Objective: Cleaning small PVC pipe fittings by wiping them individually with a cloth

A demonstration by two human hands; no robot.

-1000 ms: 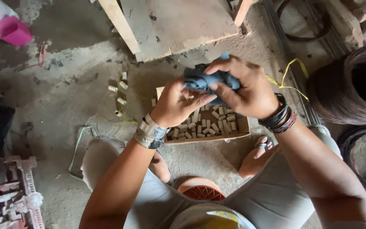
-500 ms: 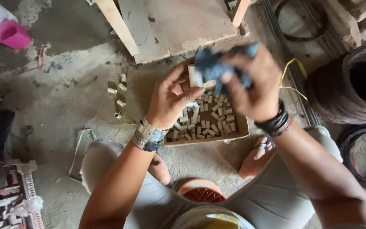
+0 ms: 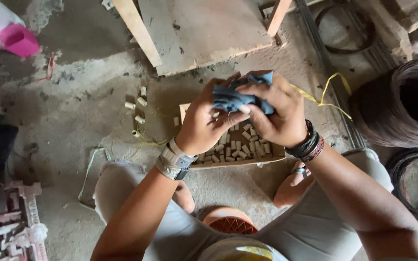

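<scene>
While bunched between both hands | blue cloth (image 3: 235, 96) | left hand (image 3: 204, 123), right hand (image 3: 274, 113) clenched round it

shallow tan cardboard box (image 3: 277, 153), on floor

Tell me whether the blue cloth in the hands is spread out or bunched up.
Bunched up. The blue cloth is crumpled into a wad, gripped between the left hand and right hand above the cardboard box of small cylinders.
</scene>
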